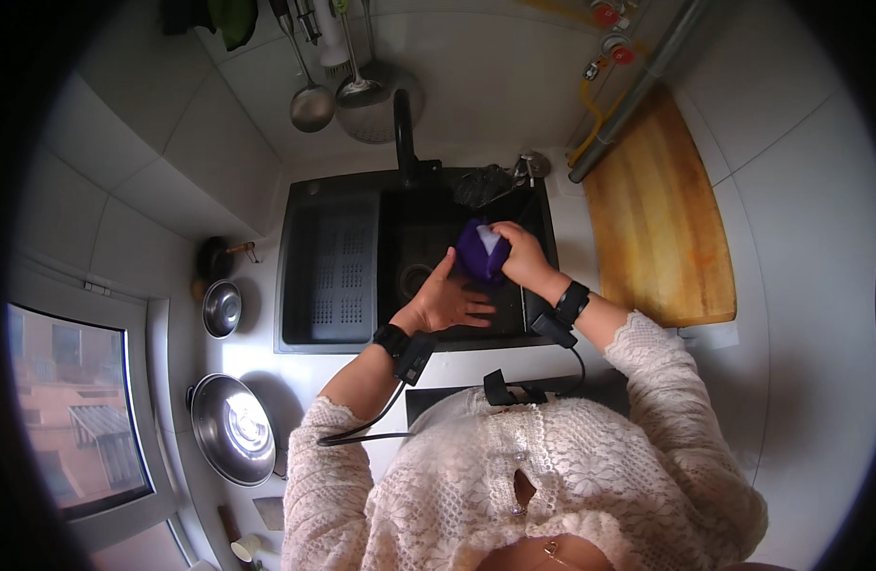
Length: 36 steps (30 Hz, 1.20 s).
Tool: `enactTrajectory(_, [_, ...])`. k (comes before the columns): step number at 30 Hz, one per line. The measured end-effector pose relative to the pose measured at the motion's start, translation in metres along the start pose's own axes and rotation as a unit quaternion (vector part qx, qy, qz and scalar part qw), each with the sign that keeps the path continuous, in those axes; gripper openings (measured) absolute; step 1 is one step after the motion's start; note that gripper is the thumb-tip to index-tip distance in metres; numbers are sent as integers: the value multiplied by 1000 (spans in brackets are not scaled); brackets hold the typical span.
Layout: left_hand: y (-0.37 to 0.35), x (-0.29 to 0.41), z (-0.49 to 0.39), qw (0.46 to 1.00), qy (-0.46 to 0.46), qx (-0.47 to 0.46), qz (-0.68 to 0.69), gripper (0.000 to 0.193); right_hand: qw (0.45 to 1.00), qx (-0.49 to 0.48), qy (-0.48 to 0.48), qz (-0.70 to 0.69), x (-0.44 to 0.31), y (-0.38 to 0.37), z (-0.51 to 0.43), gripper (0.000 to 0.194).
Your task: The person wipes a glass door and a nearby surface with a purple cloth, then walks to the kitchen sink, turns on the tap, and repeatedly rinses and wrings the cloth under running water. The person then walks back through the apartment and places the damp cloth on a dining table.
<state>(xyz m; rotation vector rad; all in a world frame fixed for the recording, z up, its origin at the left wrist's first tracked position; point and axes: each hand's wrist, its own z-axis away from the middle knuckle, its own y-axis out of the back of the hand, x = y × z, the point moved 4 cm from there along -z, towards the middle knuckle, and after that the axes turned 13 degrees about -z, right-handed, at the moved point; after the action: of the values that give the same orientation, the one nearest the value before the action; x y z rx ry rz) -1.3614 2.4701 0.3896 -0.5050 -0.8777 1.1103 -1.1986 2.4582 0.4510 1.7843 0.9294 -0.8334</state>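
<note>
My right hand (522,255) grips a folded purple cloth (474,251) with a pale patch at its upper edge. It is held above the right basin of a dark kitchen sink (506,321). My left hand (444,296) is spread just to the lower left of the cloth, palm facing up or inward, fingers apart and holding nothing. A round drain (415,278) shows partly behind my left hand. Behind the basin stands a black faucet (404,135), and no water is seen running from it.
A perforated drain tray (329,271) fills the sink's left side. Dark mesh (486,187) lies at the back rim. A wooden cutting board (659,221) leans at right beside a grey pipe (634,93). Metal bowls (221,308) line the left; ladles (312,108) hang behind.
</note>
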Motion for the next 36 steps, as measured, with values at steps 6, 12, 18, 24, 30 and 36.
enactTrajectory(6, [-10, 13, -16, 976, -166, -57, 129, 67, 993, -69, 7, -97, -33, -28, 11, 38])
enactTrajectory(12, [-9, 5, -29, 961, -161, -77, 212, 56, 952, -89, -188, -224, -34, -30, 21, 28])
enactTrajectory(18, [-8, 7, -31, 940, -203, -81, 262, 57, 895, -142, -167, -387, -22, -29, 30, 31])
enactTrajectory(24, [6, 13, -34, 930, -236, -60, 274, 38, 834, -120, -232, -486, -13, -21, 21, 51])
enactTrajectory(30, [26, 15, -16, 928, -233, 80, 277, 37, 984, -166, 34, -50, -67, 1, 18, 81])
enactTrajectory(36, [17, 9, -24, 940, -232, 89, 235, 34, 907, -296, 167, 247, -72, -28, 26, 68])
